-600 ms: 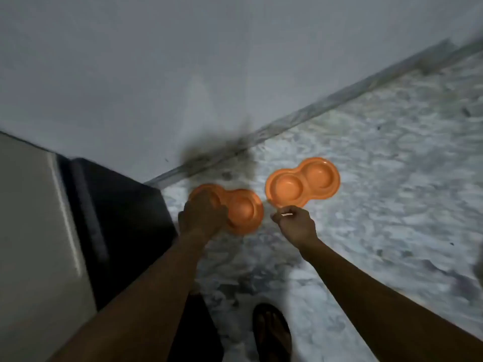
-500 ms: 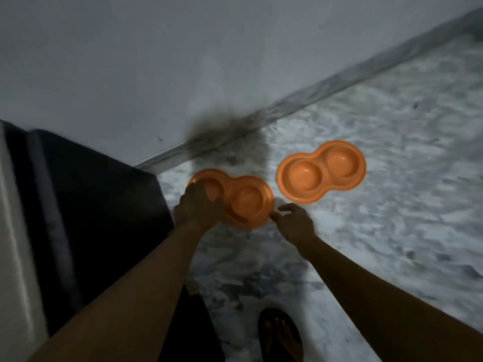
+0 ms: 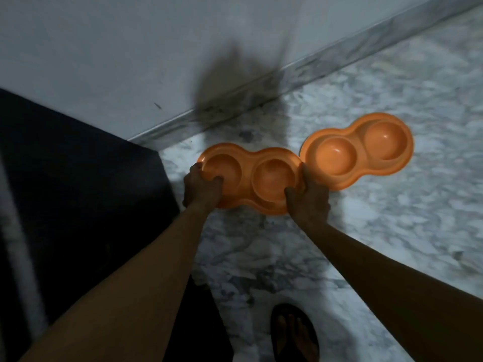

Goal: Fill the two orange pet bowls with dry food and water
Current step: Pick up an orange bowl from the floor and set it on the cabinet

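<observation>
Two orange double pet bowls lie on the marble floor near the wall. The nearer pet bowl (image 3: 261, 178) is gripped at both ends: my left hand (image 3: 201, 188) holds its left rim with fingers curled into the left cup, and my right hand (image 3: 309, 198) holds its right rim. Both of its cups look empty. The second pet bowl (image 3: 358, 150) sits to the right and slightly farther, empty, its left end touching or overlapping the held bowl's right edge.
A white wall (image 3: 130, 48) with a grey marble skirting (image 3: 313, 66) runs behind the bowls. A dark black object (image 3: 78, 192) stands at the left, close to the held bowl. My sandalled foot (image 3: 295, 335) is at the bottom.
My right hand has moved left from near the second bowl and taken hold of the nearer bowl's right rim. My left hand kept its grip. The view has come closer.
</observation>
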